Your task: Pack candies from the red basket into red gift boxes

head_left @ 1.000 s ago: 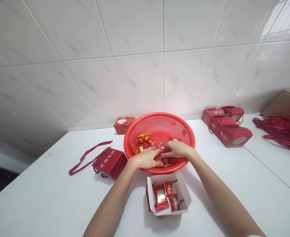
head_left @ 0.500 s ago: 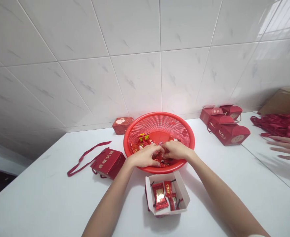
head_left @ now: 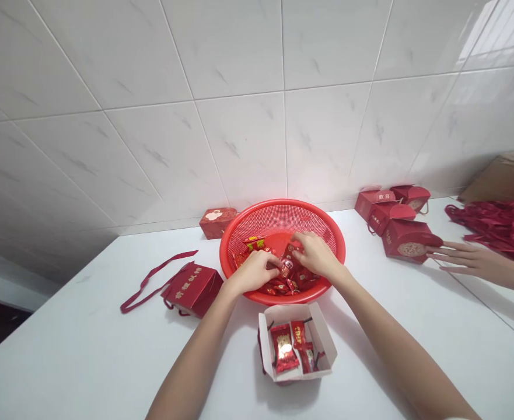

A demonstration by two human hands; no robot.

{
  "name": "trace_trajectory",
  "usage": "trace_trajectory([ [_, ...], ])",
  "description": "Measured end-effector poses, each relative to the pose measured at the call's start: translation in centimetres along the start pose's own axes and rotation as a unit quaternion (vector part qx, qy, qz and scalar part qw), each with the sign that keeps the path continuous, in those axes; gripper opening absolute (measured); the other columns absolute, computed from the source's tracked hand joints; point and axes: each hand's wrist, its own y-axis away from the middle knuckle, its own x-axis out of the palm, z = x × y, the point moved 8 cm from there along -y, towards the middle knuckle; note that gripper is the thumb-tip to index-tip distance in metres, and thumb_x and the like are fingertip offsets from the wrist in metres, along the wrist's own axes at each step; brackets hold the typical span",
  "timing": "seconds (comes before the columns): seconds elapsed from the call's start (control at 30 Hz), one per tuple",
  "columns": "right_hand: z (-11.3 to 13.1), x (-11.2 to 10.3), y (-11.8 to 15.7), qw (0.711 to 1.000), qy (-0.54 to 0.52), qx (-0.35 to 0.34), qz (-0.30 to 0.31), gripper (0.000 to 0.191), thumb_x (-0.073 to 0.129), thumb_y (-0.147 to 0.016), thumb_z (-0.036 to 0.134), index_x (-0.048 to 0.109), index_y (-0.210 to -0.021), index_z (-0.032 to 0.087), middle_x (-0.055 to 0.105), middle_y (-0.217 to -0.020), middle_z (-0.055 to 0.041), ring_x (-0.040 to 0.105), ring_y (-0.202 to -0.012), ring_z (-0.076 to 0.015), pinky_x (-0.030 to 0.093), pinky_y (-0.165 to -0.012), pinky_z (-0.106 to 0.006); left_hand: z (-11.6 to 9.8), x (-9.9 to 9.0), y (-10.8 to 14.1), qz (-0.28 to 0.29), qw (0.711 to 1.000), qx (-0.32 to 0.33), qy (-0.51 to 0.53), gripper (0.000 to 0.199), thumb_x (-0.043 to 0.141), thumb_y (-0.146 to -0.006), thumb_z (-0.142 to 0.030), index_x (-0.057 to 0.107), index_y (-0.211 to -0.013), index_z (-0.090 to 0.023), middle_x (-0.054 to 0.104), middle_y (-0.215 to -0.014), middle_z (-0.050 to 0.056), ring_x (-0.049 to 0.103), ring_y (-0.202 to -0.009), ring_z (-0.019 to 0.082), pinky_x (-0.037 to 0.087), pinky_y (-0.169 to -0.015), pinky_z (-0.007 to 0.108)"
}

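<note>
A red plastic basket [head_left: 283,205] with mesh walls holds many red wrapped candies [head_left: 278,287]. Inside it, my left hand [head_left: 257,271] rests on the candies, thumb and forefinger apart. My right hand [head_left: 315,254] is at the basket's right side, its fingers closed on a dark red wrapped candy [head_left: 290,252]; the grip is partly hidden. In front of the basket stands an open box [head_left: 324,335] with a white inside. Within it lie a shiny red candy packet [head_left: 284,348] and smaller red wrapped candies [head_left: 304,344].
A closed red gift box [head_left: 193,289] with a ribbon [head_left: 140,289] lies left. Another red box [head_left: 217,223] sits against the wall. Several red boxes [head_left: 381,211] stand right, where another person's hand [head_left: 471,259] touches one. Behind are a ribbon pile [head_left: 497,224] and cardboard box [head_left: 504,175].
My right hand has lifted slightly and shifted right with a dark red candy. My left hand has drawn back a little left. The other person's hand has moved left to a red box, which has turned.
</note>
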Motion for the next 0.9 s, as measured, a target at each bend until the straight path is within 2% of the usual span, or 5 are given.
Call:
trace_trajectory([
  [0.23, 1.5, 0.7, 0.3, 0.977, -0.183, -0.078, 0.074, 0.022, 0.049, -0.097, 0.022, 0.070, -0.097, 0.018, 0.073, -0.094, -0.0057, 0.065, -0.083, -0.0185, 0.043, -0.075, -0.028, 0.8, -2.1, -0.2, -0.124, 0.983, 0.032, 0.129, 0.019, 0.061, -0.077, -0.015, 0.074, -0.090, -0.018, 0.078, -0.097, 0.005, 0.071, -0.094, 0.022, 0.054, -0.092, 0.034],
  [0.5, 1.3, 0.7, 0.4, 0.981, -0.160, -0.082, 0.072, 0.012, 0.059, -0.092, 0.025, 0.067, -0.086, 0.017, 0.069, -0.083, -0.0028, 0.060, -0.074, -0.0164, 0.036, -0.066, -0.026, 0.8, -2.3, -0.2, -0.132, 0.971, 0.054, 0.191, 0.014, 0.062, -0.076, -0.021, 0.069, -0.087, -0.017, 0.076, -0.094, 0.005, 0.071, -0.091, 0.021, 0.055, -0.090, 0.034],
  [0.6, 0.0, 0.1, 0.1, 0.995, -0.097, -0.010, 0.015, 0.011, 0.057, -0.092, 0.023, 0.065, -0.085, 0.018, 0.070, -0.085, -0.0051, 0.060, -0.076, -0.0179, 0.031, -0.062, -0.026, 0.6, -1.6, -0.2, -0.090, 0.986, 0.038, 0.138, 0.012, 0.062, -0.078, -0.020, 0.071, -0.086, -0.018, 0.076, -0.096, 0.005, 0.070, -0.093, 0.022, 0.054, -0.090, 0.034],
  [0.73, -1.0, -0.5, 0.1, 0.997, -0.050, 0.058, -0.024, 0.012, 0.054, -0.093, 0.023, 0.064, -0.088, 0.019, 0.072, -0.085, -0.0071, 0.063, -0.078, -0.0203, 0.030, -0.060, -0.027, 0.3, 1.1, -0.1, 0.066, 0.998, 0.020, 0.001, 0.024, 0.062, -0.081, -0.020, 0.075, -0.101, -0.018, 0.077, -0.104, 0.007, 0.070, -0.097, 0.024, 0.051, -0.090, 0.033],
  [0.9, -1.3, -0.1, -0.1, 0.996, -0.065, 0.047, -0.039, 0.026, 0.057, -0.089, 0.016, 0.063, -0.114, 0.016, 0.071, -0.115, -0.0119, 0.064, -0.106, -0.0255, 0.042, -0.079, -0.030, 0.0, 3.1, 0.5, 0.177, 0.981, 0.024, -0.080, 0.029, 0.062, -0.085, -0.024, 0.075, -0.111, -0.022, 0.074, -0.118, 0.006, 0.067, -0.107, 0.024, 0.047, -0.092, 0.028],
])
